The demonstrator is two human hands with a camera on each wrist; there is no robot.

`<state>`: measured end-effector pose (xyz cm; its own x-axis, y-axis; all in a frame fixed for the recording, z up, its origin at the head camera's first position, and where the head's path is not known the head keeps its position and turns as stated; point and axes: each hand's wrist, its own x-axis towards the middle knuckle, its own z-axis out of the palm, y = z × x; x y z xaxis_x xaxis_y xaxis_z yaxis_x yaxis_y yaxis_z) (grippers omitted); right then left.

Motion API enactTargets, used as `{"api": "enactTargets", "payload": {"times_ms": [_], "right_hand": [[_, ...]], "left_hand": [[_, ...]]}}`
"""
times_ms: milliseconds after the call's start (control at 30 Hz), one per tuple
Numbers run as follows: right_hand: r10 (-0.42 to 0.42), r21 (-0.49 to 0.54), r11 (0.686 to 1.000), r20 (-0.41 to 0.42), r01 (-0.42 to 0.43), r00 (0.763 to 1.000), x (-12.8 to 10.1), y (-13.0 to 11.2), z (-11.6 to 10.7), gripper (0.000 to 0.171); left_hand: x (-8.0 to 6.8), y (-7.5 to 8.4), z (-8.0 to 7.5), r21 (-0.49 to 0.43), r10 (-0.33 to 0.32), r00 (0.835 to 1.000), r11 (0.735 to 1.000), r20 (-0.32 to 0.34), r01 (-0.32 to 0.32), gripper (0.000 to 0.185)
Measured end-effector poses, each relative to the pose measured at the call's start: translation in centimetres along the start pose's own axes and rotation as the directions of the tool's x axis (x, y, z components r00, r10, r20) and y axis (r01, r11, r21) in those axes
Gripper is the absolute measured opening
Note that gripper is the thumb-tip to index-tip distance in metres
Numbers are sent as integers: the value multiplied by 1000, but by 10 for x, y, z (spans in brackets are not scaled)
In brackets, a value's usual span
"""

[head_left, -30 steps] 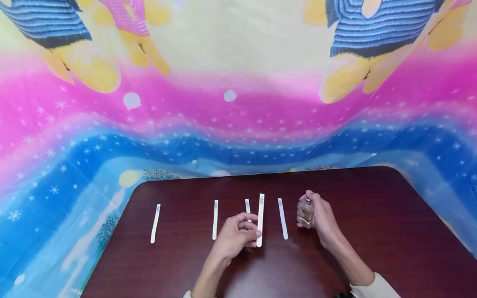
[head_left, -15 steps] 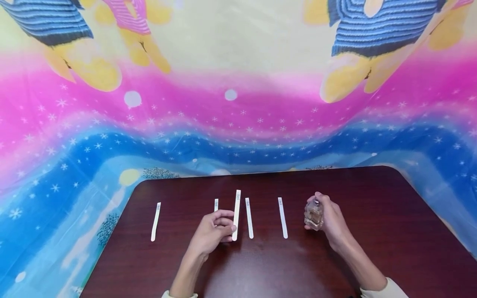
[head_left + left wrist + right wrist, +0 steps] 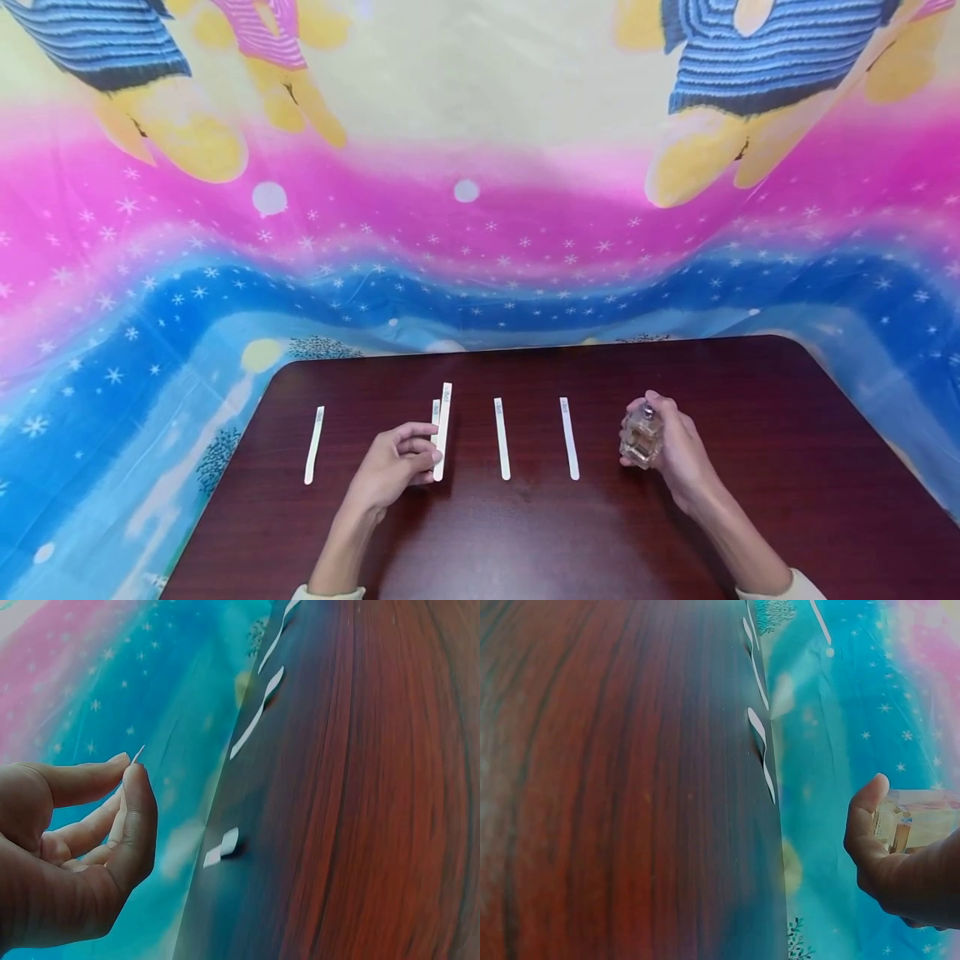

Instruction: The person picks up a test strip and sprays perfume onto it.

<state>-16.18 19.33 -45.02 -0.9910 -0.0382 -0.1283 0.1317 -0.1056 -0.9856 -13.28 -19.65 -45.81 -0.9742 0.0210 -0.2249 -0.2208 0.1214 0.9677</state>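
Between the thumb and fingers of my left hand a narrow white perfume blotter strip is pinched near its lower end, standing up with small print at the top. It shows almost edge-on in the left wrist view. Right behind it, partly hidden, lies another strip on the table. My right hand grips a clear, faceted glass perfume bottle holding pale liquid, raised at the right. In the right wrist view the bottle lies sideways in the curled fingers.
More paper strips lie on the dark wooden table: a left one, a middle one and a right one. Some curl up off the surface. A printed cloth hangs along the table's far edge.
My left hand has moved left with its blotter strip, from over the middle strip to in front of the strip left of it. My right hand has drifted slightly right with the bottle.
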Motion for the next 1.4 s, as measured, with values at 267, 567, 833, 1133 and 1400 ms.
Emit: {"api": "enactTargets", "payload": {"times_ms": [267,567,833,1133,1400], "right_hand": [[-6,11,1000,10,6,1000,-1,1,-4,45],[-8,12,1000,14,8,1000,-1,1,-7,45],[-11,15,1000,13,11,1000,1,0,-8,45],[-13,28,1000,10,13,1000,-1,2,-9,46],[-16,26,1000,15,16,1000,0,0,-11,45]], "left_hand": [[3,-5,-24,30,-15,1000,999,-24,15,41],[8,-11,-45,53,-36,998,998,-42,38,42],[9,-12,-62,77,-55,997,995,-46,58,45],[17,-20,-80,104,-86,994,990,-61,92,45],[19,-25,-91,139,-113,991,983,-75,123,43]]}}
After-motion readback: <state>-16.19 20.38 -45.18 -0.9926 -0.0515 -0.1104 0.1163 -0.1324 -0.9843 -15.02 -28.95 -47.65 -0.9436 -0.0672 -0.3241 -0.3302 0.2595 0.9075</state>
